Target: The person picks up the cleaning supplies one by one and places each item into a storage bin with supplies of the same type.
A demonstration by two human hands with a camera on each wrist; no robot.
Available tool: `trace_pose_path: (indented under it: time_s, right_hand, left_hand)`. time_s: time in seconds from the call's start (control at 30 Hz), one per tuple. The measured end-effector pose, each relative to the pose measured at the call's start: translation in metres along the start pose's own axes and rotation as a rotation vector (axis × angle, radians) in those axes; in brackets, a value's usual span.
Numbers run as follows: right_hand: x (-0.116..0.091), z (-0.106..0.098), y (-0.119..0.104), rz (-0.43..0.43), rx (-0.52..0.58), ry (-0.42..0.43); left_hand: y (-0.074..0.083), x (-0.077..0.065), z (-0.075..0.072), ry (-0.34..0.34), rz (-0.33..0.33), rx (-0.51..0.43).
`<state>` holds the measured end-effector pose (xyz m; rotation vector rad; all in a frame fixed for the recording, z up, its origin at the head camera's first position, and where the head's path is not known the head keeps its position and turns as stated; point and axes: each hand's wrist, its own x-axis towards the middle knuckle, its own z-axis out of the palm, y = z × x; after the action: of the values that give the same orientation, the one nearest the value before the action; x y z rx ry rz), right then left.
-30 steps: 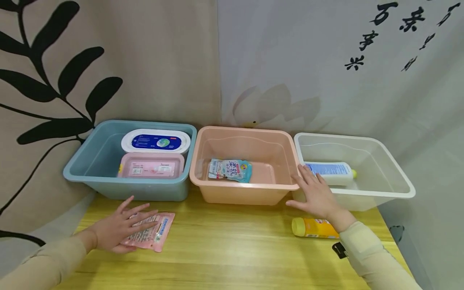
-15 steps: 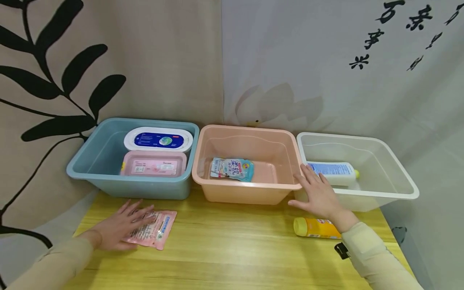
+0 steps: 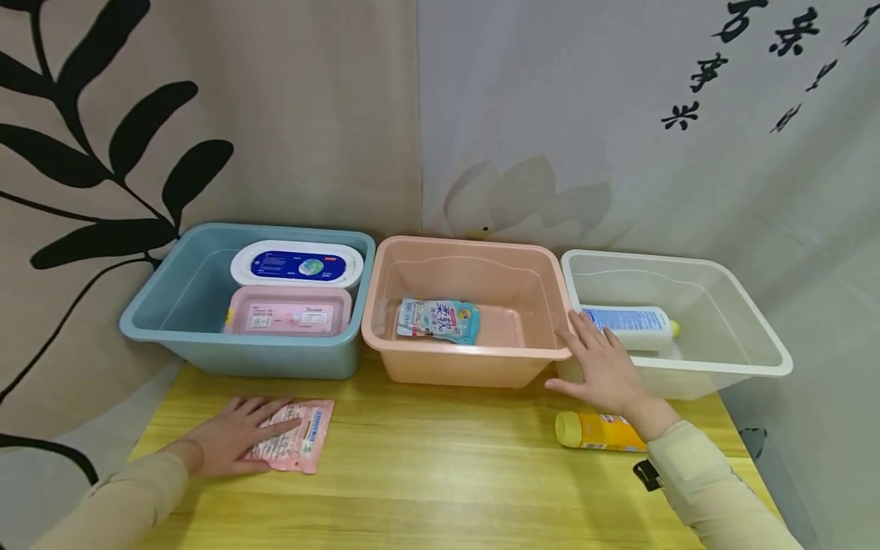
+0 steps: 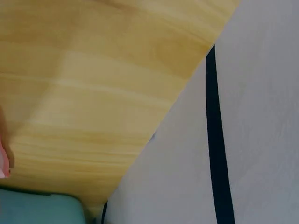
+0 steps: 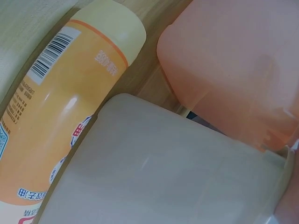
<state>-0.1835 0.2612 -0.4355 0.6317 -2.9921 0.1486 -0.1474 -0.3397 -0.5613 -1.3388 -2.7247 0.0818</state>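
Fingers spread, my left hand (image 3: 237, 439) lies over the left part of a pink soft packet of wipes (image 3: 299, 439) on the table. Only an edge of that packet (image 4: 3, 161) enters the left wrist view. My right hand (image 3: 605, 374) rests its extended fingers on the front rim of the white bin (image 3: 722, 368), close to the peach bin (image 3: 474, 367). Below its wrist, a yellow bottle (image 3: 612, 432) lies on its side, partly hidden by the forearm. In the right wrist view the orange-yellow bottle (image 5: 65, 102) lies alongside the white bin (image 5: 163, 163).
A blue bin (image 3: 261, 359) holds a white oval-lidded box (image 3: 297, 263) and a pink box (image 3: 289, 311). One blue packet (image 3: 438, 321) lies in the peach bin. The white bin contains a white bottle (image 3: 629, 328). A curtain hangs behind the wooden table (image 3: 426, 489).
My left hand has come down and flattened onto the pink packet, its fingertips drawing lower. The right hand stays at the white bin's rim. The head view has shifted slightly.
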Motion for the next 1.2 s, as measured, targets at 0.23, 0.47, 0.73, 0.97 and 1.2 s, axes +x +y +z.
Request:
trace_pose_path:
  time_s: [0.23,0.47,0.73,0.97,1.2]
  right_hand:
    - [-0.001,-0.002,0.000,0.003,0.006,0.000]
    - [-0.001,-0.002,0.000,0.009,0.015,-0.003]
    - [-0.001,-0.002,0.000,0.014,0.016,-0.004]
    - [-0.001,-0.002,0.000,0.013,0.016,0.002]
    - [-0.001,-0.001,0.000,0.010,0.023,-0.006]
  left_hand:
    - [0.007,0.001,0.007,0.041,-0.034,-0.057]
    - [0.012,0.001,0.007,0.043,-0.064,-0.051]
    - [0.017,0.008,-0.004,-0.027,-0.061,-0.051]
    - [0.029,0.024,-0.017,-0.080,-0.006,-0.105]
    - [0.036,0.040,-0.025,-0.068,0.061,-0.094]
